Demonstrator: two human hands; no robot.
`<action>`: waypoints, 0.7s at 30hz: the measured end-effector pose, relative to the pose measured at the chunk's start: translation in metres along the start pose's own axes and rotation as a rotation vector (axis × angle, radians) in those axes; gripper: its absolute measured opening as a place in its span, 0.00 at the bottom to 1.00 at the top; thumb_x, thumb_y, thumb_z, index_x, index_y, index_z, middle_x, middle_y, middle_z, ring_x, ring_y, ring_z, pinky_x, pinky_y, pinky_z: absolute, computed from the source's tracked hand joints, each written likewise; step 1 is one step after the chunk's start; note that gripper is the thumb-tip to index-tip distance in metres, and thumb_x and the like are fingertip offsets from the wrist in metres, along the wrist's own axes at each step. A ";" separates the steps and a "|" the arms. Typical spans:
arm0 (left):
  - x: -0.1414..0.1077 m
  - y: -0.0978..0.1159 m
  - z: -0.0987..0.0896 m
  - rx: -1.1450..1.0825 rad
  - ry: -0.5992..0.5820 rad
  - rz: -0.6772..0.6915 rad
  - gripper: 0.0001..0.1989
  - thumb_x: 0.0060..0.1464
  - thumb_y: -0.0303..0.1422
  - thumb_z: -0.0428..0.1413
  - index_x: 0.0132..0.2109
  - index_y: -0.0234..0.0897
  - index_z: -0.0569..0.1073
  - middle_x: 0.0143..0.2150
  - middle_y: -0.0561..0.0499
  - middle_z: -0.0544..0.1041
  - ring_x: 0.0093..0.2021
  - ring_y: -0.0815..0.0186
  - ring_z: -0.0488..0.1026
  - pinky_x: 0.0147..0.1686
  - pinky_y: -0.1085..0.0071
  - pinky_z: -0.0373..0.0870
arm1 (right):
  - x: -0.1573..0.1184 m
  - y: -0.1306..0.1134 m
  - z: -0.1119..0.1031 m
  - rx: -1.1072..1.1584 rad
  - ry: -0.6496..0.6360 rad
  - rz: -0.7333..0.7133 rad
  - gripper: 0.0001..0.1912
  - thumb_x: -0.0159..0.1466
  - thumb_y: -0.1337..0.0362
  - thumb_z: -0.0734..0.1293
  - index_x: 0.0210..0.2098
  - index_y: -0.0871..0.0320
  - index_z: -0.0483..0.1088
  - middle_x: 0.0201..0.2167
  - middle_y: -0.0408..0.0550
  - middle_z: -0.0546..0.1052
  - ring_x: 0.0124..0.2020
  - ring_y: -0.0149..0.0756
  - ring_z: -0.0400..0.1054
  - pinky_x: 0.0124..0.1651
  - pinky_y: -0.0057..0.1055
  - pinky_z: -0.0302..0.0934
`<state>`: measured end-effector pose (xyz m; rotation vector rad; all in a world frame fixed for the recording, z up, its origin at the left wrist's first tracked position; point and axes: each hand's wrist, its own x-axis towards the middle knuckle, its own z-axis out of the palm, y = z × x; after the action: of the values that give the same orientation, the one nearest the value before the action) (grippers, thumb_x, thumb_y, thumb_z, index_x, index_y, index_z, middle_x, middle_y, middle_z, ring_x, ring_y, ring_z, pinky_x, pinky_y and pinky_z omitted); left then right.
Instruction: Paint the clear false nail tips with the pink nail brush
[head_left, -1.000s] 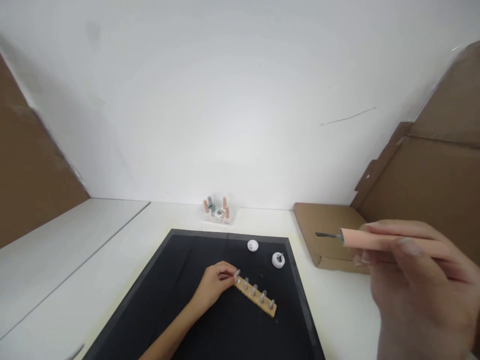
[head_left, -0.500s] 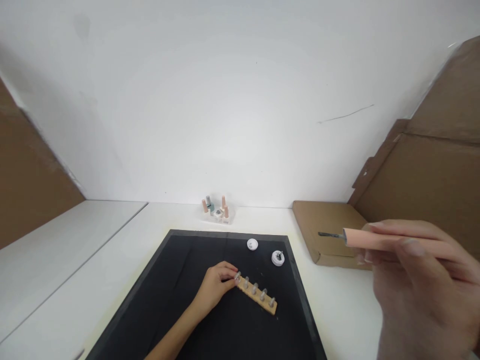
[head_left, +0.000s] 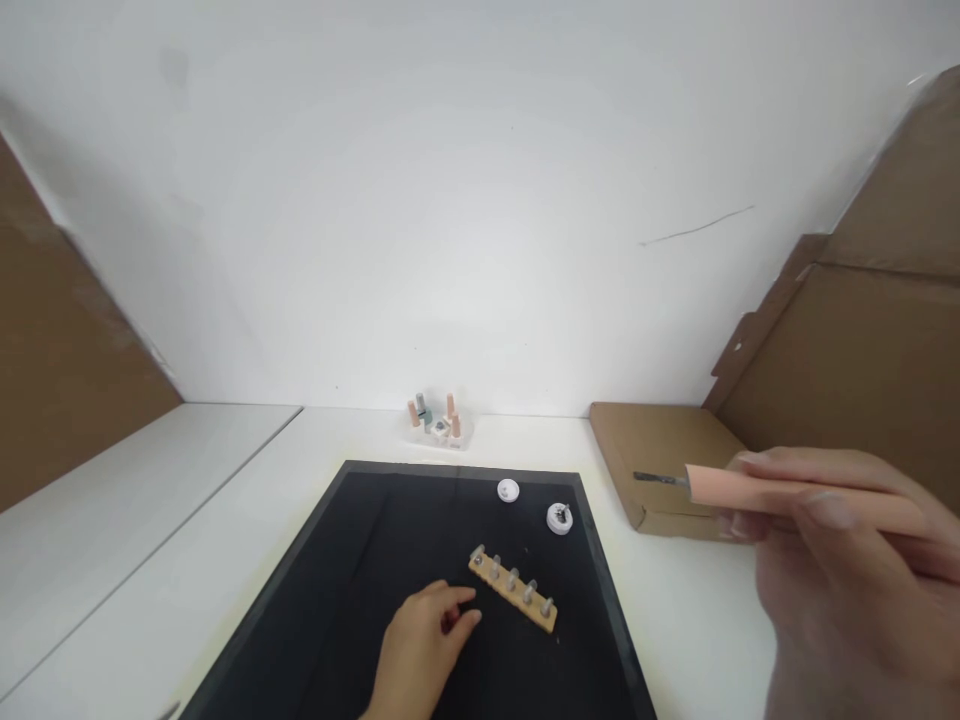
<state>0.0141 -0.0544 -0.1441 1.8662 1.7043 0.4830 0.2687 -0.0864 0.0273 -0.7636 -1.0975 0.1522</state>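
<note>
Close to the camera at the right, my right hand (head_left: 847,560) is closed around the long peach cap of a nail polish brush (head_left: 720,487). Its dark bristles point left, in the air above a cardboard box. My left hand (head_left: 431,640) is over the black mat, thumb and forefinger apart with nothing between them. Just beyond its fingertips, not touched by it, a light wooden strip (head_left: 513,592) lies slantwise. Several clear nail tips stand on pegs along the strip.
A small white jar (head_left: 559,518) with dark bits in it and a white lid (head_left: 508,490) lie on the black mat (head_left: 360,540). A clear tray (head_left: 463,438) of nail polish bottles stands by the wall. A flat cardboard box (head_left: 660,430) lies at the right.
My left hand has let go of the end of the wooden strip and drawn back toward me. My right hand still holds the brush in nearly the same place.
</note>
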 end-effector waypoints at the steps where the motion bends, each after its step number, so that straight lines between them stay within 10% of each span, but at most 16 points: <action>1: -0.002 0.004 0.006 -0.002 0.017 0.002 0.12 0.56 0.29 0.58 0.44 0.39 0.85 0.32 0.49 0.81 0.34 0.58 0.79 0.36 0.68 0.71 | 0.000 -0.001 0.000 -0.006 -0.003 -0.002 0.05 0.58 0.65 0.75 0.26 0.50 0.81 0.24 0.44 0.80 0.19 0.36 0.69 0.17 0.34 0.63; 21: 0.003 0.013 0.035 0.021 -0.003 -0.078 0.13 0.64 0.35 0.57 0.53 0.36 0.74 0.50 0.46 0.78 0.44 0.59 0.78 0.44 0.57 0.77 | -0.024 -0.010 -0.004 -0.040 -0.069 -0.028 0.01 0.58 0.61 0.75 0.30 0.48 0.83 0.27 0.46 0.82 0.17 0.36 0.70 0.12 0.32 0.64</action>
<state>0.0457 -0.0579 -0.1637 1.8066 1.7788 0.4334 0.2582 -0.1076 0.0146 -0.7837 -1.1789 0.1340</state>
